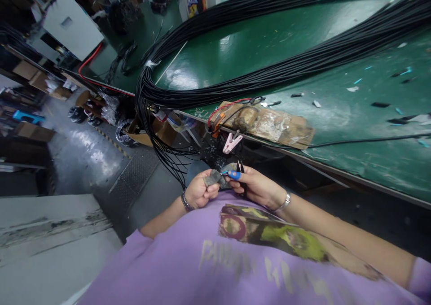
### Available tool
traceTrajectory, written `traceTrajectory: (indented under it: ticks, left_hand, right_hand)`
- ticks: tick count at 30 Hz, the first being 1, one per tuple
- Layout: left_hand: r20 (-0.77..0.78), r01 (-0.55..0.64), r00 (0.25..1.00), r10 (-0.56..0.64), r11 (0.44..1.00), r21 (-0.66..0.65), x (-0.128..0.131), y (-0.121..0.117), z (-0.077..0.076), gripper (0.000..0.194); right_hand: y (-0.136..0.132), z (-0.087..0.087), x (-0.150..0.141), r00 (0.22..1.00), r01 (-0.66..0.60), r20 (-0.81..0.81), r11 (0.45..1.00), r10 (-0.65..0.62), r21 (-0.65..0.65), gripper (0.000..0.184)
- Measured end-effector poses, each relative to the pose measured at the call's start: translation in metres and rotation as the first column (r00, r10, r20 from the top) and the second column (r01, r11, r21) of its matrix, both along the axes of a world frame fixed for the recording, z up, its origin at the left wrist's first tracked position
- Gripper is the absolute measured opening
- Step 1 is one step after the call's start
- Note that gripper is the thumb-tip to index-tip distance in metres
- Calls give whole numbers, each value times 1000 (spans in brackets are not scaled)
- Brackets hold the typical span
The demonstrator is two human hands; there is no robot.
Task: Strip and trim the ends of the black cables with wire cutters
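Observation:
My left hand (201,189) is closed in a pinch in front of my chest, with grey covers on its fingertips. Between my hands shows a short, thin blue wire end (224,172), and the left fingertips meet around it. My right hand (253,184), with a blue cover on one digit, pinches from the other side. A slim dark tool with thin pale tips (239,165), like tweezers, stands up from the right hand's grip. Black cable ends (173,163) hang beside the left hand. A pink clip (232,142) sits just beyond both hands at the table edge.
A large coil of black cable (215,92) lies over the green table (229,56) and droops off its edge. A stained wooden board (279,125) with red and black leads lies at the edge. Cable scraps (380,104) are scattered right; a white machine (72,24) stands back left.

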State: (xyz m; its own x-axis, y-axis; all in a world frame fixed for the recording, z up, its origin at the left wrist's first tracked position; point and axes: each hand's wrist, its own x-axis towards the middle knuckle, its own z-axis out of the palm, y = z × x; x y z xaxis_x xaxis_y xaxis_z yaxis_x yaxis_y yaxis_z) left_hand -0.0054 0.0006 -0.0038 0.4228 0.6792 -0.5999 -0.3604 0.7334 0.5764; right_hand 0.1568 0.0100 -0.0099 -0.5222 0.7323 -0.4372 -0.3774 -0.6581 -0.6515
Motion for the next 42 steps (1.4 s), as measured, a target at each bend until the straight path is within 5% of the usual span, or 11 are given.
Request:
traceTrajectory:
  ticks: [4,8,12,15,21,31,42]
  left_hand:
    - [-78,-27,997,30,999,34,4,-3,-1,34]
    - [-206,-71,973,105,983,169,8,-6,0,36]
    - [-288,-99,941,178,958,270,9,-9,-1,41]
    - [-320,-98,927,197,949,300,7,-10,-2,44]
    - [-327,-63,931,163,953,295,8,-12,-1,48]
    - [-312,-34,940,139,947,318,7,-14,-4,49]
    - [-332,-25,935,124,958,287,7,-14,-1,50]
  right_hand:
    - [0,-2,0,977,-21,213,975,-28,223,31]
    - [2,-3,6,850,-169,498,805,-173,568,23]
    - [0,-3,20,725,-371,655,682,-212,631,29]
    - [-6,-1,26,703,-428,678,635,-215,644,27]
    - [-11,8,23,795,-388,590,631,-139,672,25]
    - [-11,6,19,790,-368,604,703,-109,608,27]
    - [-10,8,20,783,-404,612,656,-113,638,26]
